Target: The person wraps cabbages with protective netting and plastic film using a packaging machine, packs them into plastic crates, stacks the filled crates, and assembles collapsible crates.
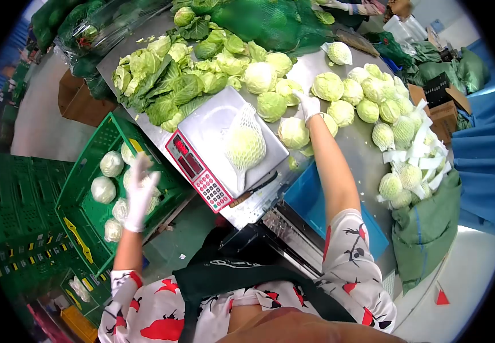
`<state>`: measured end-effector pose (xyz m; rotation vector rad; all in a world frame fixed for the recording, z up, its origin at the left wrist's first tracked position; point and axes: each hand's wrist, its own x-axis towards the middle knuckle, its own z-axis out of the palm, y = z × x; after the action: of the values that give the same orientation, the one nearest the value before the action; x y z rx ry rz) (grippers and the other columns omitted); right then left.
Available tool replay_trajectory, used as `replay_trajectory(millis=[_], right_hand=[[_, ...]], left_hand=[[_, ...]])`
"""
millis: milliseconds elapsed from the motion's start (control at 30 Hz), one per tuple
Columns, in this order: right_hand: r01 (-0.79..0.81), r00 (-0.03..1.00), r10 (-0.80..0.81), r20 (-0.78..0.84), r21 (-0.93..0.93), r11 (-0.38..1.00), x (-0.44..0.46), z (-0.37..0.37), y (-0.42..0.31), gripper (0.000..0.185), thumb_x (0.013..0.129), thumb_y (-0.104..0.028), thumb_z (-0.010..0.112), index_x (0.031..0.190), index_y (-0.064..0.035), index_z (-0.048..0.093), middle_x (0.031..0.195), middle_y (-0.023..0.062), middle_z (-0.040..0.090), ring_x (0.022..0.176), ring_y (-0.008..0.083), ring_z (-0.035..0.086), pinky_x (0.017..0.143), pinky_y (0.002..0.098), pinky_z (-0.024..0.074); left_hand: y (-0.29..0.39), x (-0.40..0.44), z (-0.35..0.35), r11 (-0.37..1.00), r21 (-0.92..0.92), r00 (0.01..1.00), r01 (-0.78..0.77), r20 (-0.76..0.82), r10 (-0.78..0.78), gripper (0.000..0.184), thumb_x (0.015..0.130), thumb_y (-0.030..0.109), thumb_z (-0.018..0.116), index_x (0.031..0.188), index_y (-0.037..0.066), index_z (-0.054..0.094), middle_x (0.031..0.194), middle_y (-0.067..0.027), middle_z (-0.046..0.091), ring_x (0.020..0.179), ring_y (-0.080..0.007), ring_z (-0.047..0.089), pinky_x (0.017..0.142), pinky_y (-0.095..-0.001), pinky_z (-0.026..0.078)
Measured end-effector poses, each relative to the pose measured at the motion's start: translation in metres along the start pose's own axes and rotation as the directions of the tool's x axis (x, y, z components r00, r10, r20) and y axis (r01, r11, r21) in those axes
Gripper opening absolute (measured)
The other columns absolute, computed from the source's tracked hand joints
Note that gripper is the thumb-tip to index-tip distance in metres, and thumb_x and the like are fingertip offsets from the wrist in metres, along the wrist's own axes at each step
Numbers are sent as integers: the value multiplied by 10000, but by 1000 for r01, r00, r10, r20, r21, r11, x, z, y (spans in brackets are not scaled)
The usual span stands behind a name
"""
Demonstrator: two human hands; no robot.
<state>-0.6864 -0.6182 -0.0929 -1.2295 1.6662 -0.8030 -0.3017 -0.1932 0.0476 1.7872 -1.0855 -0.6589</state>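
Note:
My left hand (139, 191), in a white glove and blurred, is over the green crate (102, 128) at the left, its thumb apart from the fingers and nothing seen in it. Several white-wrapped cabbages (103, 190) lie in the crate below. My right hand (308, 106), also gloved, reaches among the bare cabbages on the table; its outstretched fingers are at the edge of a cabbage (288, 91), and I cannot tell whether they touch. Between the hands, a cabbage in a white foam net (246, 147) rests on the scale (204, 123), whose red digits are lit.
Loose outer leaves (170, 86) are heaped behind the scale. Netted cabbages (403, 128) are piled at the right, beside a green sack (427, 234). A blue bin (316, 197) stands below the table edge. Another person's arm (339, 6) shows at the far side.

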Motion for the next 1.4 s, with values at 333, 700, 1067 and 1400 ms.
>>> replay_trajectory(millis=[333,700,1067,1400], right_hand=[[-203,979,206,-4,135,970,26,29,-19,951,641,-513,854,1328,59,530,1290,202,599,1144,259,614,988,374,482],[-29,935,-121,333,413,910,-248,-198,-33,572,866,-205,734,1346,6,505,1238,89,610,1120,164,596,953,332,503],[105,926,-298,-233,-598,794,-440,-288,71,821,806,-313,795,1431,30,389,1312,186,580,1150,266,594,982,355,476],[194,981,-169,-100,619,761,-383,-229,-3,309,902,-214,712,1115,6,675,1001,68,713,860,115,639,775,284,518]], left_hand=[[76,34,186,933,247,949,-261,245,200,1177,634,335,902,1498,-30,190,1413,-276,419,1341,-350,439,1119,-417,370],[53,37,168,658,-621,852,426,520,-61,733,806,129,712,1438,-4,364,1320,-134,554,1207,-223,556,1036,-358,449],[165,-74,239,678,-515,449,524,844,294,921,704,222,778,1470,2,315,1396,-116,489,1309,-196,460,1108,-341,360],[181,-107,288,757,-626,342,188,764,547,1072,709,100,782,1555,22,129,1538,-145,307,1444,-240,269,1187,-363,208]])
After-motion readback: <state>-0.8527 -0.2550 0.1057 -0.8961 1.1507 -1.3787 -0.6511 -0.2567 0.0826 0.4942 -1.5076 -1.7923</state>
